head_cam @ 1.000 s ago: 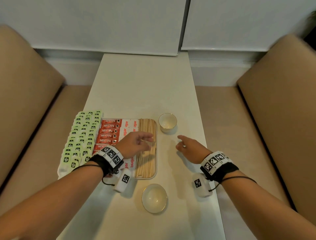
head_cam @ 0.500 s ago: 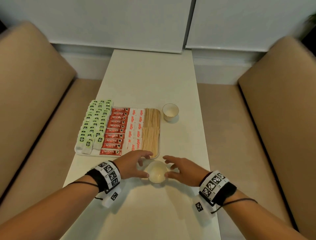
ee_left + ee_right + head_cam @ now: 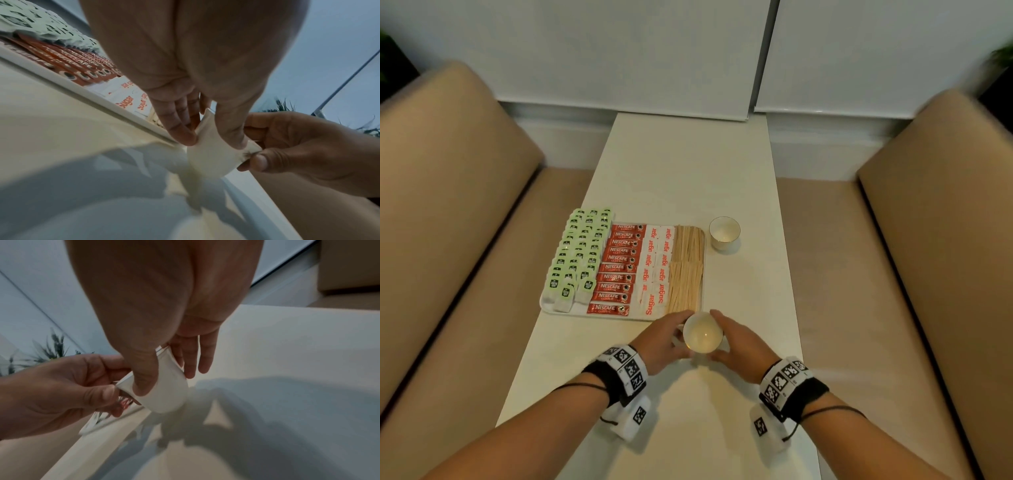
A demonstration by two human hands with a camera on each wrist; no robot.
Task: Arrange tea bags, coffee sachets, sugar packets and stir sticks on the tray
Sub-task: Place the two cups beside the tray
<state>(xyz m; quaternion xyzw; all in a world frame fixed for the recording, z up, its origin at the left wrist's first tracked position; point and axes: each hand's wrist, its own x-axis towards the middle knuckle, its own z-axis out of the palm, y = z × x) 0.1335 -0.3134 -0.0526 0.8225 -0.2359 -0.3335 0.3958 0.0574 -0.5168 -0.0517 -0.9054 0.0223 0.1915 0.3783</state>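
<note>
A white tray (image 3: 543, 304) on the table holds rows of green tea bags (image 3: 580, 253), red coffee sachets (image 3: 619, 267), white sugar packets (image 3: 655, 270) and wooden stir sticks (image 3: 686, 267). Just in front of the tray's near right corner, both hands hold a small white cup (image 3: 702, 334). My left hand (image 3: 671, 337) grips its left side and my right hand (image 3: 736, 342) its right side. In the left wrist view the thumb and fingers (image 3: 180, 129) pinch the cup (image 3: 211, 155). In the right wrist view the cup (image 3: 166, 394) hangs tilted, slightly off the table.
A second small white cup (image 3: 724, 233) stands on the table right of the tray's far corner. The narrow white table (image 3: 688, 164) runs between two beige benches (image 3: 465, 205), with a white wall at its far end.
My left hand left the stir sticks and my right hand left the table; both came back to the near cup and took hold of it. The head view has pulled back.
</note>
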